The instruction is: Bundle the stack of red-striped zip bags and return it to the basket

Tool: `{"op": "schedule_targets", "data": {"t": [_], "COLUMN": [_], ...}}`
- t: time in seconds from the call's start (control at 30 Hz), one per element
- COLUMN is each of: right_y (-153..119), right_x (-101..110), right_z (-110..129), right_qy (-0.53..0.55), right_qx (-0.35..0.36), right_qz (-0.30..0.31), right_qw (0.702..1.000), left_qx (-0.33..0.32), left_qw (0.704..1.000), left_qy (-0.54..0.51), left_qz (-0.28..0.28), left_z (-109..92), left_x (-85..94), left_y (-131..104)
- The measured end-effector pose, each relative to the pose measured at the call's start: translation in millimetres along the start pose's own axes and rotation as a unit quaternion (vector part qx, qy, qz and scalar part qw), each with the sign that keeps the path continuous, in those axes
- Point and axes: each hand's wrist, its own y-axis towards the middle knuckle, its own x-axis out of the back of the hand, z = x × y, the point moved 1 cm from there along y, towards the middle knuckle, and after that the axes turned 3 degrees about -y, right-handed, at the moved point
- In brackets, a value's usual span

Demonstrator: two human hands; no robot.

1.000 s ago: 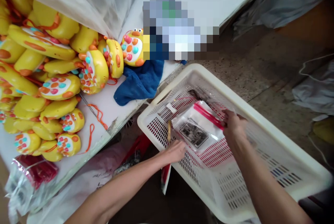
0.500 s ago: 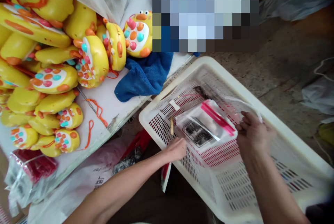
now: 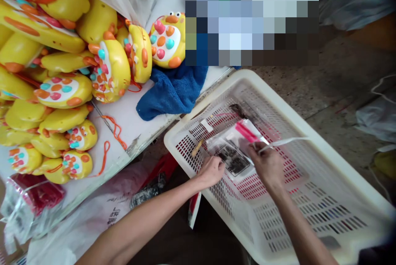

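A stack of clear zip bags point(image 3: 234, 158) with pink zip strips and a black printed panel lies in a white plastic basket point(image 3: 312, 162). My left hand point(image 3: 213, 171) is closed in a fist at the stack's near left edge; what its fingers hold is hidden. A thin tan stick point(image 3: 197, 148) shows just beyond that fist, and I cannot tell whether the two touch. Over the stack's right side, my right hand point(image 3: 266, 162) pinches a narrow white strip point(image 3: 287, 141), whose free end trails right toward the basket rim.
Many yellow duck toys point(image 3: 64, 90) with coloured dots are heaped on the white table point(image 3: 123, 118) at left. A blue cloth point(image 3: 175, 92) lies near its edge, beside orange cords point(image 3: 114, 127). Packed dark red items point(image 3: 37, 191) sit lower left. A blurred patch covers the top.
My right hand has moved left from the basket's far side to over the bags, bringing the white strip along. My left hand has shifted slightly, and the tan stick has tilted.
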Motion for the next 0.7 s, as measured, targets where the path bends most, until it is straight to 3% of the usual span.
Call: {"op": "schedule_targets", "data": {"t": [0.17,0.3,0.57,0.7], "right_y": [-8.3,-8.8,-3.8,-5.9], "right_x": [-21.3,-28.9,-46.7,-44.8], "right_z": [4.6,4.7,8.8,6.7], "right_qy": [-0.206,-0.289,-0.286,-0.242], "right_qx": [0.071,0.093,-0.002,-0.011], "right_qz": [0.021,0.032,-0.048,-0.056], "right_qw": [0.976,0.952,0.957,0.969], "left_qx": [0.005,0.005,0.008,0.048], "left_qw": [0.998,0.996,0.997,0.998], "left_qy": [-0.051,-0.078,-0.071,-0.042], "left_qz": [-0.043,-0.051,-0.016,-0.022], "left_z": [-7.7,-3.7,2.2,9.7], "left_x": [-5.3,-12.9,-16.5,-14.0], "left_y": [11.4,15.2,13.4,-0.4]}}
